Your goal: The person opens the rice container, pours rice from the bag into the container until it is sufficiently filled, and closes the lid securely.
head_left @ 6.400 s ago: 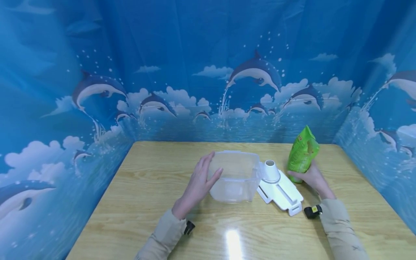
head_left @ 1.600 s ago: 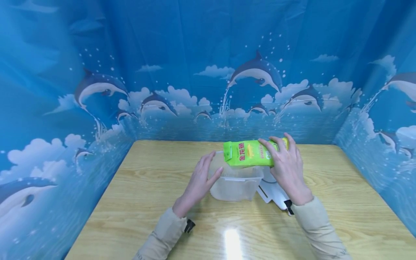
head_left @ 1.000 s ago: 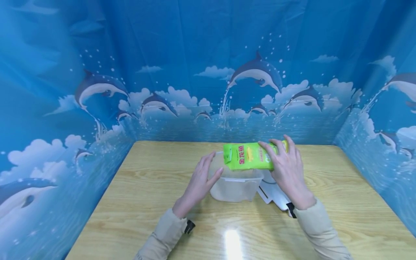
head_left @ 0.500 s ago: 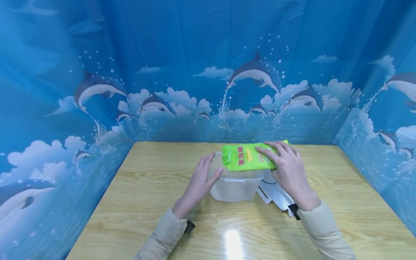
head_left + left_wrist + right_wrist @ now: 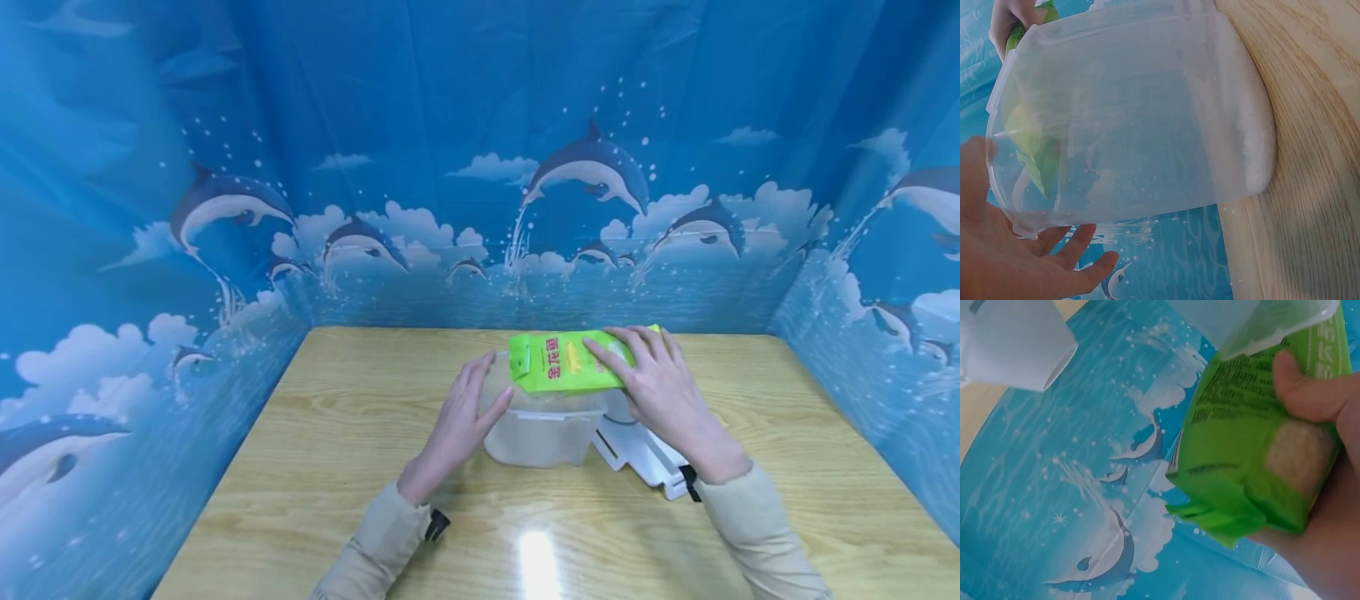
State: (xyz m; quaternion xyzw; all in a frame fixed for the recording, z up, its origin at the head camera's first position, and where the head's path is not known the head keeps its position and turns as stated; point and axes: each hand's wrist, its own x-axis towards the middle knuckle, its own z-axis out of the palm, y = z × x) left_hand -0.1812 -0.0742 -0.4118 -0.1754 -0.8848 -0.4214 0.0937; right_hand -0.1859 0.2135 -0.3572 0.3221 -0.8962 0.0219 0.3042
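Observation:
In the head view a green bag of rice (image 5: 566,362) lies tipped on its side over a clear plastic container (image 5: 543,442). My right hand (image 5: 667,396) grips the bag's right end from above. Its thumb presses the bag in the right wrist view, where a see-through patch (image 5: 1297,453) shows pale grains. My left hand (image 5: 453,421) rests at the container's left side with fingers spread and fairly straight. Through the container wall in the left wrist view, a white layer of rice (image 5: 1250,137) shows at the bottom. The bag's mouth is hidden in the head view.
A white plastic lid-like piece with a cone (image 5: 645,458) lies on the table right of the container, partly behind my right hand. The wooden table (image 5: 360,400) ends at a blue dolphin-print curtain (image 5: 420,167) at the back and sides.
Earlier the bag stood upright at the right; my right hand has brought it over the container and tipped it leftward. White rice has built up in the container. My left hand stays put.

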